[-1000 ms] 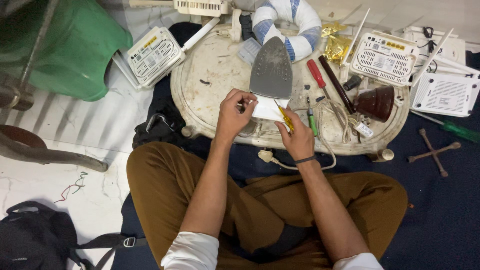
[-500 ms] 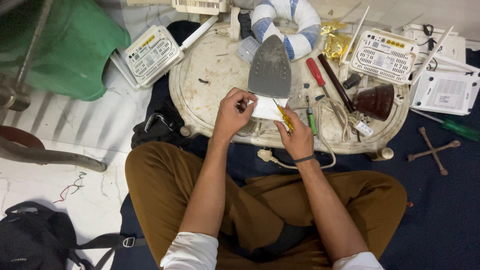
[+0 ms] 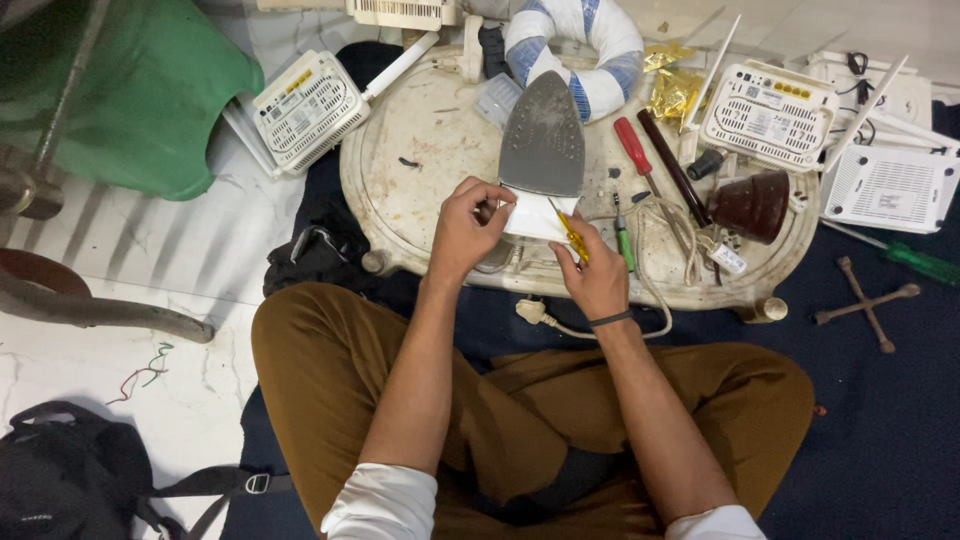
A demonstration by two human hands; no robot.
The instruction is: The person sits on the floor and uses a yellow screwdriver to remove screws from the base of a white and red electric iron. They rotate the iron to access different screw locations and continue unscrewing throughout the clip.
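Note:
A clothes iron (image 3: 543,140) lies soleplate up on a dirty white oval plastic table (image 3: 420,160), its white rear end toward me. My left hand (image 3: 468,228) pinches the left side of that rear end. My right hand (image 3: 592,275) holds a yellow-handled screwdriver (image 3: 570,232), its tip at the back of the iron. Both forearms reach out over my crossed legs in brown trousers.
On the table lie a red screwdriver (image 3: 633,146), a green tester screwdriver (image 3: 623,245), a dark rod, a brown cone-shaped piece (image 3: 752,203), cords and a white-and-blue wrapped ring (image 3: 590,40). White routers (image 3: 310,105) sit around. A green tub (image 3: 120,90), black bag (image 3: 60,480) and cross wrench (image 3: 865,300) lie on the floor.

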